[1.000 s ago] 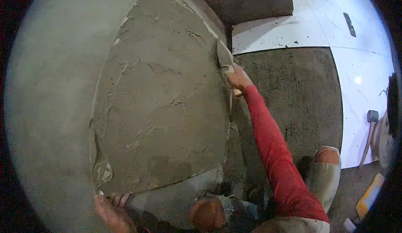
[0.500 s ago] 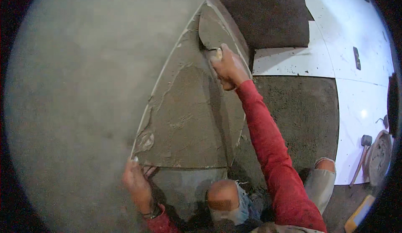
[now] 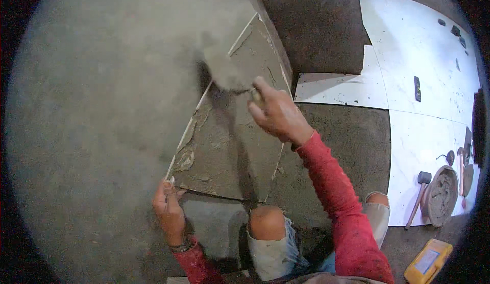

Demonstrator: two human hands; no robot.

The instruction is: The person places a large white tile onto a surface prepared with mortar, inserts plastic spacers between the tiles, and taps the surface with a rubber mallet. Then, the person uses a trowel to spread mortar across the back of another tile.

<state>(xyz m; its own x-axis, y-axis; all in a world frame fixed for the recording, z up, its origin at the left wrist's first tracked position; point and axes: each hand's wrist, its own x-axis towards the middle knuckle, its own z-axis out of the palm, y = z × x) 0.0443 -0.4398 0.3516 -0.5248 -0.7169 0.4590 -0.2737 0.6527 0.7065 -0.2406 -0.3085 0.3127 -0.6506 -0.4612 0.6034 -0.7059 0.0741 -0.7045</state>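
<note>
A large tile [image 3: 182, 137] slants up from my knees, its upper face spread with grey mortar [image 3: 217, 148] and its white rim showing on the left. My left hand [image 3: 169, 210] pinches the tile's near-left corner. In my right hand [image 3: 280, 113] is a trowel [image 3: 224, 72], gripped by its handle. The trowel's blade, smeared by motion, lies over the tile's left edge toward the far end and hides part of that rim. Ridges and a rough lump of mortar run along the left side.
White tiles [image 3: 342, 87] cover the floor at right, beside a strip of grey mortar bed [image 3: 347, 146]. A mallet [image 3: 423, 178] leans by a round basin of mortar [image 3: 441, 194]. A yellow case [image 3: 429, 261] lies at lower right. A dark brown block [image 3: 311, 23] stands at the back.
The trowel has swung from the tile's far right side to its left edge, and my right hand has come nearer. My left hand still holds the corner. The view has shifted slightly.
</note>
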